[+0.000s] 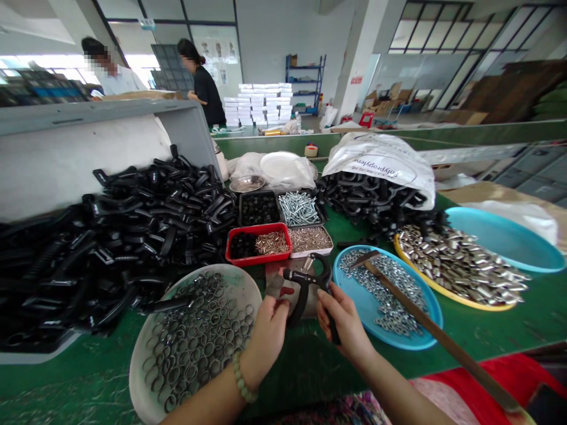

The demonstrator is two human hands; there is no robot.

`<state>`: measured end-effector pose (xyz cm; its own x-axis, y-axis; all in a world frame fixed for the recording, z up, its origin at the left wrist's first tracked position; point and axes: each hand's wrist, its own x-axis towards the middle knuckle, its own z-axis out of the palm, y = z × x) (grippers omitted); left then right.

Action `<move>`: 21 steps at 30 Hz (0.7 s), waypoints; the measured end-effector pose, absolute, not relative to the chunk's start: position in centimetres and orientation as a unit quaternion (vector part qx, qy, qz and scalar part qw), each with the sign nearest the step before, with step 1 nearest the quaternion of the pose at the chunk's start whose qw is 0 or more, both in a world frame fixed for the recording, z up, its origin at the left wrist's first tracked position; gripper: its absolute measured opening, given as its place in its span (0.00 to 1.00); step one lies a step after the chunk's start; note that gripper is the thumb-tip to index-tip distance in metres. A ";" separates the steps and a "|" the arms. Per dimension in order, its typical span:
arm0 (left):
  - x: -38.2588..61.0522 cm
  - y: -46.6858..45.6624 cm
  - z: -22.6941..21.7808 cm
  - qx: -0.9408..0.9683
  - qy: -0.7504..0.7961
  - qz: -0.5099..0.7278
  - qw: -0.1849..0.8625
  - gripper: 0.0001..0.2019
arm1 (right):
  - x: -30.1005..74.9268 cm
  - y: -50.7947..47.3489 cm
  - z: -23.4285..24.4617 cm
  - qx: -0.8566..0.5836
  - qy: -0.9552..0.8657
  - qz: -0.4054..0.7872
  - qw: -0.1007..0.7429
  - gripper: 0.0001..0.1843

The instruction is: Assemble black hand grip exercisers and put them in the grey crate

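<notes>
Fingers of the right hand (345,321) curled around the lower handle of a black hand-grip exerciser (305,282), held just above the green workbench (301,378); fingers of the left hand (266,336) pinching a small grey metal piece (274,286). Only this one grip looking assembled; left loose nearby, heaped black handles (133,248), steel rings in a round grey tray (137,378), hex nuts on a blue plate (436,319), silver sleeves on a yellow plate (469,305).

Hand grip exerciser (306,276) between ring plate (140,378) and hex-nut plate (354,289)
</notes>
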<state>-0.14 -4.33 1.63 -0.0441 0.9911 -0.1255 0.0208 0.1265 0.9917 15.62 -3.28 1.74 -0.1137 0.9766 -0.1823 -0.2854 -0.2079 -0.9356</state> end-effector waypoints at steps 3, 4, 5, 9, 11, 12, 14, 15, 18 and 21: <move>-1.2 -3.9 1.1 0.458 0.517 0.454 0.563 0.14 | 16.3 -2.2 2.6 -0.486 -0.430 0.632 0.423 0.17; -1.8 -3.6 1.0 0.457 0.510 0.448 0.575 0.16 | 16.6 -1.8 3.4 -0.506 -0.458 0.622 0.383 0.17; -2.5 -3.4 1.1 0.454 0.510 0.446 0.579 0.17 | 16.9 -1.5 4.4 -0.525 -0.498 0.601 0.339 0.16; -5.5 -3.3 1.9 0.424 0.547 0.497 0.524 0.24 | 17.8 -1.1 9.0 -0.555 -0.699 0.373 0.254 0.16; -6.1 -4.2 2.3 0.420 0.549 0.500 0.521 0.25 | 17.6 -1.3 9.9 -0.563 -0.747 0.250 0.249 0.18; -6.0 -4.8 2.3 0.420 0.546 0.483 0.540 0.24 | 17.4 -1.4 9.8 -0.571 -0.759 0.216 0.227 0.19; -4.9 -6.1 2.1 0.434 0.533 0.419 0.593 0.21 | 16.5 -1.7 8.9 -0.573 -0.777 0.207 0.157 0.16; -4.0 -6.6 1.9 0.443 0.525 0.387 0.615 0.20 | 15.9 -1.9 8.2 -0.565 -0.783 0.223 0.133 0.14; -1.5 -6.8 1.8 0.448 0.525 0.381 0.615 0.19 | 13.8 -2.3 7.2 -0.500 -0.784 0.319 0.182 0.12; -3.3 -6.1 3.0 0.430 0.591 0.451 0.512 0.18 | 12.4 0.0 7.8 -0.422 -0.793 0.375 0.229 0.17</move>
<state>-3.32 -6.10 3.01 -0.1049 0.9705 -0.2173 0.0461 0.2230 0.9737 12.37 0.01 7.81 -0.5394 0.8407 0.0464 0.4979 0.3630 -0.7876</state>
